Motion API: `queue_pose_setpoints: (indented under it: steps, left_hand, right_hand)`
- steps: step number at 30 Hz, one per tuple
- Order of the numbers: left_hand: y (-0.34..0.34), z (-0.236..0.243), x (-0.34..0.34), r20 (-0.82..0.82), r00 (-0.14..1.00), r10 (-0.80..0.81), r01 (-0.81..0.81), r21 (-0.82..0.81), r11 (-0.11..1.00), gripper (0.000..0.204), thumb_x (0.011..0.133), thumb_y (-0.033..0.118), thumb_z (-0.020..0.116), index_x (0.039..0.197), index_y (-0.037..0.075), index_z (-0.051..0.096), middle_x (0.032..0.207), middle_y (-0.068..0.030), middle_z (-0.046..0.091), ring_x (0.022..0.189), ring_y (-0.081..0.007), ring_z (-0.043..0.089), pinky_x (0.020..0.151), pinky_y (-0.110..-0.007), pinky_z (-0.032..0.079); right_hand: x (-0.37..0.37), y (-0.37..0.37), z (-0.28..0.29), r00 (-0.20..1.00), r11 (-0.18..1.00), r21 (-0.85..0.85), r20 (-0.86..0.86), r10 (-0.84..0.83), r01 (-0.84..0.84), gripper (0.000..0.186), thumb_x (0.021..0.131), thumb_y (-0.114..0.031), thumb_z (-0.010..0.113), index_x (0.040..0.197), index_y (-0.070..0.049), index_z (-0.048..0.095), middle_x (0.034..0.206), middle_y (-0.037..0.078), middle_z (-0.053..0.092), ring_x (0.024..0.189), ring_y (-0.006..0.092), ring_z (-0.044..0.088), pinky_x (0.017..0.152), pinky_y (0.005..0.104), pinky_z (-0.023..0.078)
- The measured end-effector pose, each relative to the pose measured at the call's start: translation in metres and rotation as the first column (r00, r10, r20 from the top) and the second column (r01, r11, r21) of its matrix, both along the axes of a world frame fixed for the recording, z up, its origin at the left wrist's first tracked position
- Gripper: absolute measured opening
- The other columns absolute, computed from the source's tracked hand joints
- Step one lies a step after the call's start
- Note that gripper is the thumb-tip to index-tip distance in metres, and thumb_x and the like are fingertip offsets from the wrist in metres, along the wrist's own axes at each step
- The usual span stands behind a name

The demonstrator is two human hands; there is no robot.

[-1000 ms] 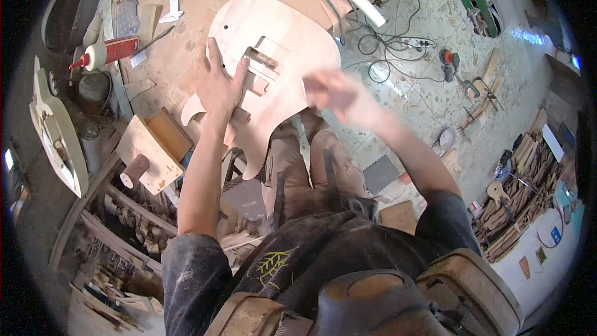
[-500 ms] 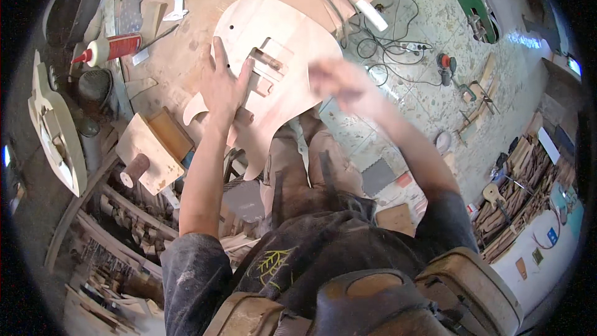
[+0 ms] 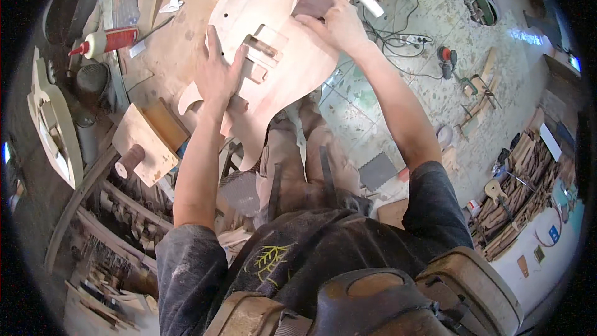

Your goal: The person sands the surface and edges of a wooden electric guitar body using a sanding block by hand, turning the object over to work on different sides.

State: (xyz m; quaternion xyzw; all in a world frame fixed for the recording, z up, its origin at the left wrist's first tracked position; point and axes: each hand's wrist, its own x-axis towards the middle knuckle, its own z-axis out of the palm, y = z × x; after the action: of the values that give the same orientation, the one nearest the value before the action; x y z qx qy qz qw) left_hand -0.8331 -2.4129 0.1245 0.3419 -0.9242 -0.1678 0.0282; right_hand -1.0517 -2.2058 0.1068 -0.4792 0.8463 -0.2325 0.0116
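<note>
A pale wooden guitar body [image 3: 298,56] with routed cavities lies at the near edge of the workbench, partly overhanging my legs. My left hand [image 3: 217,74] rests on its left part, beside the cavities, fingers stretched out and thumb apart. Up at the far right edge of the body, my right hand [image 3: 339,22] grips a piece of brown sandpaper [image 3: 313,2]. The sandpaper is against the body's rim; whether a block backs it is hidden.
On the workbench [image 3: 186,22] lie two glue bottles [image 3: 115,42], a metal square [image 3: 174,0] and a power tool. Another guitar body [image 3: 56,124] hangs at far left. A wooden block with a sanding drum [image 3: 130,160] stands near left. Cables [image 3: 404,34] lie on the floor at right.
My right hand has moved from the body's right side up to its far right edge, and the sandpaper now shows clearly. My left hand and the body have shifted slightly up in view.
</note>
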Motion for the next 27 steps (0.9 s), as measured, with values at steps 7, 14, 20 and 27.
queue_pose_setpoints:
  steps: [7, 14, 20, 27]
  left_hand:
    - [0.001, 0.000, 0.010, 0.005, 1.000, 0.008, -0.008, 0.015, 1.000, 0.092, 0.091, 0.062, 0.065, 0.161, 0.011, 0.035, 0.156, -0.0283, 0.041, 0.133, -0.0463, 0.053, 0.108, -0.051, 0.046]
    - [-0.001, -0.005, 0.006, 0.033, 0.999, 0.012, -0.013, 0.028, 1.000, 0.093, 0.090, 0.061, 0.066, 0.162, 0.010, 0.035, 0.156, -0.0290, 0.041, 0.137, -0.0457, 0.050, 0.110, -0.050, 0.045]
    - [-0.003, -0.004, 0.010, 0.037, 0.999, -0.004, 0.006, -0.052, 0.999, 0.092, 0.091, 0.060, 0.066, 0.162, 0.011, 0.035, 0.157, -0.0276, 0.040, 0.137, -0.0441, 0.051, 0.109, -0.049, 0.046]
    - [0.000, -0.001, 0.001, 0.044, 0.999, 0.023, -0.023, 0.015, 1.000, 0.092, 0.090, 0.060, 0.066, 0.162, 0.012, 0.034, 0.157, -0.0263, 0.040, 0.136, -0.0437, 0.052, 0.108, -0.049, 0.047]
  right_hand:
    - [0.098, 0.074, 0.037, 0.865, 0.945, -0.297, 0.430, 0.259, -0.136, 0.055, 0.093, -0.033, 0.075, 0.132, 0.002, 0.060, 0.111, 0.009, 0.074, 0.102, 0.0276, 0.072, 0.094, 0.0393, 0.056]
    - [-0.006, -0.013, 0.028, 0.947, 1.000, -0.011, 0.321, 0.008, -0.005, 0.026, 0.094, -0.031, 0.072, 0.104, -0.007, 0.074, 0.101, 0.014, 0.072, 0.096, 0.0337, 0.068, 0.081, 0.0419, 0.056]
    - [0.087, 0.056, 0.017, 0.285, 0.929, -0.313, 0.925, 0.252, 0.195, 0.048, 0.097, -0.022, 0.074, 0.138, -0.001, 0.059, 0.132, 0.010, 0.067, 0.113, 0.0219, 0.069, 0.097, 0.0411, 0.058]
    - [-0.009, -0.005, 0.008, 0.966, 0.994, -0.105, 0.257, 0.014, 0.014, 0.041, 0.094, -0.037, 0.071, 0.125, -0.010, 0.069, 0.114, 0.012, 0.072, 0.102, 0.0265, 0.073, 0.088, 0.0390, 0.058]
